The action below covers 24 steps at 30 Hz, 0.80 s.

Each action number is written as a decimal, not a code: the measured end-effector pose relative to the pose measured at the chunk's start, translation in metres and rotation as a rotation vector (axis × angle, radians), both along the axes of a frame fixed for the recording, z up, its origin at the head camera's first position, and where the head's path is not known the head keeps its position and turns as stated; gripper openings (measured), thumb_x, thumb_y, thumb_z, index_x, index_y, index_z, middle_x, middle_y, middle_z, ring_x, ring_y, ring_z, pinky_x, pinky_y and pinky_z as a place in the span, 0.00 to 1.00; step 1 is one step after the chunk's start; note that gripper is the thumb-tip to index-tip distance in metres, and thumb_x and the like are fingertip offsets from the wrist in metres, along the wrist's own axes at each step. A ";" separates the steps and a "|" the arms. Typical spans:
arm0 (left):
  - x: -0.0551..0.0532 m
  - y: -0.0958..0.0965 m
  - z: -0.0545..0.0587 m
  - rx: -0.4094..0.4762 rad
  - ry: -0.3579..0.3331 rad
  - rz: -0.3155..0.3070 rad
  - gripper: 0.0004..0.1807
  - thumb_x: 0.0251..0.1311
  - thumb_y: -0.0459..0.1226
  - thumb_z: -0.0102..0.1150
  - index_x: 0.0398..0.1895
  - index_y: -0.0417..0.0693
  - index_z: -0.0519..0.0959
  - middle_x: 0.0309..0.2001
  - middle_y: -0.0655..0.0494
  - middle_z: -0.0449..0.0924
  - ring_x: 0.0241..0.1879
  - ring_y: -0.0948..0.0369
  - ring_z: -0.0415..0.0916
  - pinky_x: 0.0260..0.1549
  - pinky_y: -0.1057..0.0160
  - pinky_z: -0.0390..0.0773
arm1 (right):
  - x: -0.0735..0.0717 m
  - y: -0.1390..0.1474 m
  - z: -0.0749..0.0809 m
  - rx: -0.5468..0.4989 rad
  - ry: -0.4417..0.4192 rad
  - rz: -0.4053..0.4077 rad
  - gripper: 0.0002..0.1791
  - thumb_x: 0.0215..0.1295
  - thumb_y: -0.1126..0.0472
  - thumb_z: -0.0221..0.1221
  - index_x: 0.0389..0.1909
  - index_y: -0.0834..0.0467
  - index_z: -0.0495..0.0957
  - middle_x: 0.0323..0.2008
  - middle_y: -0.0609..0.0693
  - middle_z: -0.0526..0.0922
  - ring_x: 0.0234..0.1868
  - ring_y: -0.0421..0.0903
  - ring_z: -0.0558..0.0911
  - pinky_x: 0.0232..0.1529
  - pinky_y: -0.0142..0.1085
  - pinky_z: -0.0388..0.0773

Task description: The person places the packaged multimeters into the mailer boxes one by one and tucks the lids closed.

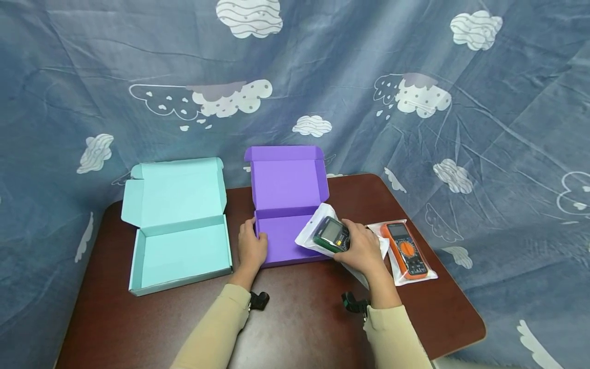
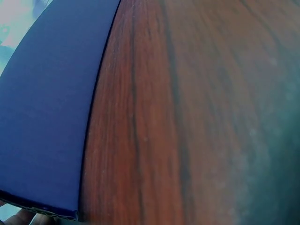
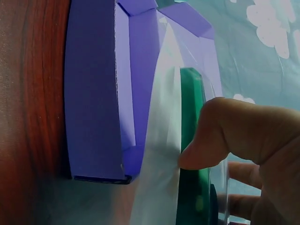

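Observation:
My right hand [image 1: 361, 246] grips a green multimeter [image 1: 333, 234] packed in a clear-fronted white plastic bag [image 1: 310, 237]. The bag hangs tilted over the right side of an open purple box [image 1: 283, 238]. In the right wrist view the thumb presses one long side of the green multimeter [image 3: 191, 108], with other fingers behind the bag. My left hand [image 1: 252, 248] holds the left wall of the purple box, thumb near its upper edge. Only a few of its fingertips [image 2: 21, 218] show in the left wrist view, past the corner of the box [image 2: 47, 112].
Left of the purple box stands an open mint-green box [image 1: 184, 251], its lid raised. An orange multimeter [image 1: 405, 249] in a similar bag lies on the right side of the brown table [image 1: 295, 318]. Behind the table hangs a blue cloud-patterned cloth [image 1: 322, 66].

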<state>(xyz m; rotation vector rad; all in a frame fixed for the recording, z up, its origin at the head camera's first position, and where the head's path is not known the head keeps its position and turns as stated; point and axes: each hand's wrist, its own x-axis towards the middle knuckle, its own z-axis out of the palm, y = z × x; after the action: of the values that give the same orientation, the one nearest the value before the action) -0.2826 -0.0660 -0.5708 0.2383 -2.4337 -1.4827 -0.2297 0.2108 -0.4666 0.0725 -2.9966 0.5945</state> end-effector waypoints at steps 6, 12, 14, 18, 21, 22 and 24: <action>0.001 0.000 0.000 -0.007 0.003 0.003 0.26 0.65 0.30 0.58 0.68 0.40 0.72 0.60 0.39 0.74 0.60 0.42 0.72 0.58 0.43 0.71 | -0.009 -0.009 0.003 0.054 -0.024 0.074 0.56 0.39 0.56 0.80 0.74 0.58 0.66 0.65 0.63 0.74 0.63 0.65 0.70 0.69 0.68 0.52; 0.002 0.001 -0.001 -0.002 0.012 0.006 0.27 0.65 0.30 0.58 0.68 0.40 0.72 0.60 0.39 0.74 0.59 0.42 0.72 0.58 0.42 0.71 | -0.018 -0.016 0.004 0.117 -0.045 0.122 0.55 0.38 0.54 0.80 0.73 0.56 0.68 0.65 0.61 0.74 0.65 0.64 0.70 0.69 0.71 0.48; 0.003 0.001 -0.001 0.003 0.009 0.004 0.27 0.65 0.30 0.58 0.69 0.40 0.72 0.59 0.39 0.74 0.59 0.42 0.72 0.58 0.42 0.72 | -0.021 -0.017 0.004 0.140 -0.049 0.132 0.55 0.38 0.55 0.80 0.73 0.57 0.69 0.65 0.61 0.74 0.65 0.64 0.70 0.69 0.71 0.48; 0.004 0.001 -0.002 0.011 -0.009 -0.001 0.28 0.66 0.30 0.57 0.70 0.42 0.71 0.60 0.41 0.74 0.60 0.43 0.72 0.58 0.43 0.72 | -0.025 -0.019 0.003 0.174 -0.060 0.155 0.54 0.38 0.55 0.81 0.72 0.56 0.71 0.64 0.60 0.75 0.65 0.63 0.71 0.69 0.72 0.49; 0.003 0.000 -0.003 0.012 -0.007 0.003 0.28 0.66 0.30 0.57 0.71 0.43 0.71 0.61 0.41 0.74 0.60 0.43 0.72 0.58 0.43 0.72 | -0.028 -0.021 0.002 0.186 -0.059 0.179 0.54 0.37 0.55 0.80 0.72 0.54 0.72 0.63 0.59 0.76 0.64 0.62 0.71 0.69 0.72 0.49; 0.003 0.000 -0.003 0.012 -0.004 0.004 0.29 0.66 0.30 0.57 0.71 0.42 0.71 0.61 0.41 0.74 0.60 0.43 0.72 0.58 0.43 0.72 | -0.029 -0.021 0.002 0.190 -0.055 0.188 0.53 0.36 0.55 0.80 0.72 0.54 0.72 0.63 0.59 0.76 0.64 0.62 0.72 0.68 0.72 0.49; 0.002 0.000 -0.003 0.010 0.001 0.006 0.29 0.66 0.30 0.57 0.71 0.42 0.71 0.61 0.41 0.74 0.60 0.43 0.72 0.59 0.43 0.72 | -0.031 -0.023 0.003 0.200 -0.048 0.204 0.53 0.35 0.55 0.80 0.71 0.54 0.73 0.62 0.58 0.77 0.64 0.61 0.72 0.68 0.72 0.48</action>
<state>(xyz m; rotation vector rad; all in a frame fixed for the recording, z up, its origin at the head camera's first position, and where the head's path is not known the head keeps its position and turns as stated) -0.2803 -0.0658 -0.5735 0.2467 -2.4237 -1.4919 -0.2610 0.1881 -0.4640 0.3865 -3.1079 0.3141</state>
